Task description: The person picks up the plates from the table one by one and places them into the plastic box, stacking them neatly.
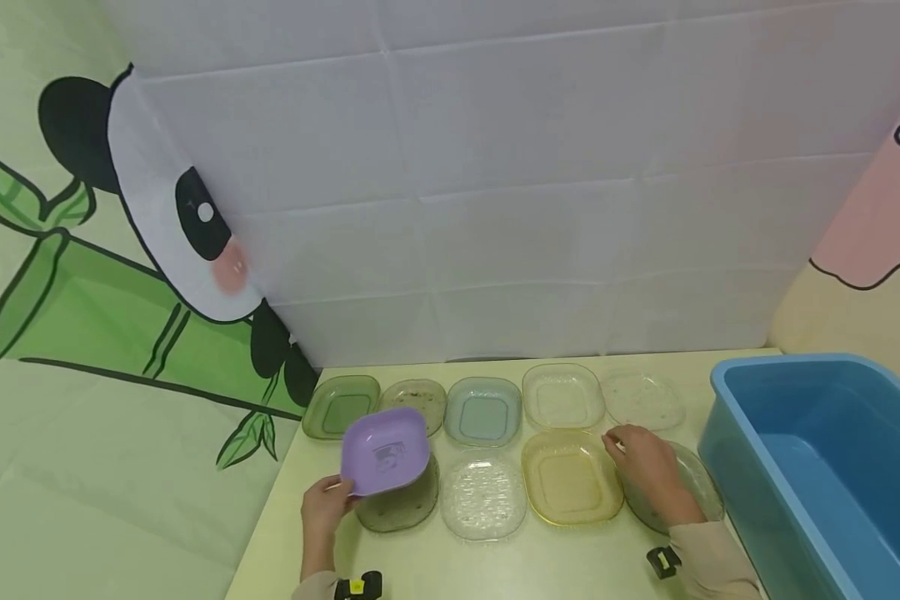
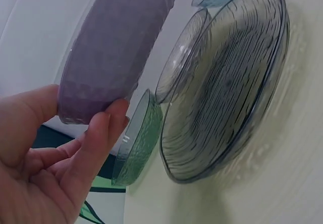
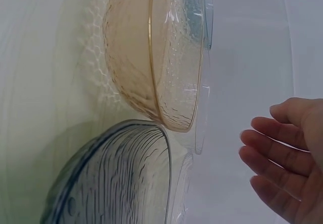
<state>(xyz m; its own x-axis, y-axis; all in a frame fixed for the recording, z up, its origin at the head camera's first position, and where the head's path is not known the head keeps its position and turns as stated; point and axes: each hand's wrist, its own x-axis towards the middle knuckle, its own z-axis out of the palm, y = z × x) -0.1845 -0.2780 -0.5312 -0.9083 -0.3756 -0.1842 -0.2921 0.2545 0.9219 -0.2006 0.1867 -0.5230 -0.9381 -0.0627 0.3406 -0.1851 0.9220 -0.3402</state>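
Observation:
My left hand (image 1: 324, 505) grips the near-left edge of a purple square dish (image 1: 390, 462), thumb on one side and fingertips on the other. The dish is held tilted above a grey see-through plate (image 1: 401, 510), partly covering it in the head view. A green dish (image 2: 137, 148) stands beyond my left fingers in the left wrist view. My right hand (image 1: 645, 463) is raised over a dark-rimmed clear plate (image 1: 697, 483) at the right, holding nothing. Its fingers are loosely bent in the right wrist view. Beside it lies a yellow dish (image 1: 573, 498).
A back row has a green dish (image 1: 322, 421), a small clear one (image 1: 435, 400), a bluish one (image 1: 483, 433) and two more clear dishes (image 1: 562, 397). A ridged clear dish (image 1: 483, 500) sits in front. A deep blue tub (image 1: 765, 450) stands at the right; a cloth wall rises behind.

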